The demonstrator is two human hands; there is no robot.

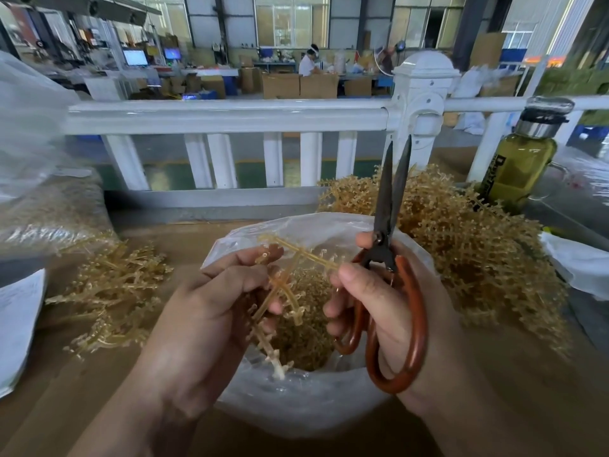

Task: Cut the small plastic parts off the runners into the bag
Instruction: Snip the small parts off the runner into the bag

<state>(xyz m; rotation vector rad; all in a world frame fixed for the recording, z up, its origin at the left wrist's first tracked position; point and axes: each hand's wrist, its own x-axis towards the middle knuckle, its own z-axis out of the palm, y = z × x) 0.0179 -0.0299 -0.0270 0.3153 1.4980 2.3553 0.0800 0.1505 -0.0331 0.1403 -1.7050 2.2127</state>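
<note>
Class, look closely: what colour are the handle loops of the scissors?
Reddish-brown, glossy, on the scissors gripped by the right hand; the head view shows them.

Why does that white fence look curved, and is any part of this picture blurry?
Head view: the wide-angle lens bows the white fence. The scissors and runner in the middle are fairly sharp. The clear plastic at the far left edge is smeared. The light is soft and even, with no hard shadows.

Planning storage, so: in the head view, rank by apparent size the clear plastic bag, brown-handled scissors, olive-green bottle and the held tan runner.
1. Clear plastic bag
2. Brown-handled steel scissors
3. Olive-green steel-capped bottle and tan branching plastic runner: alike; the bottle sits farther away, so unranked.
</note>
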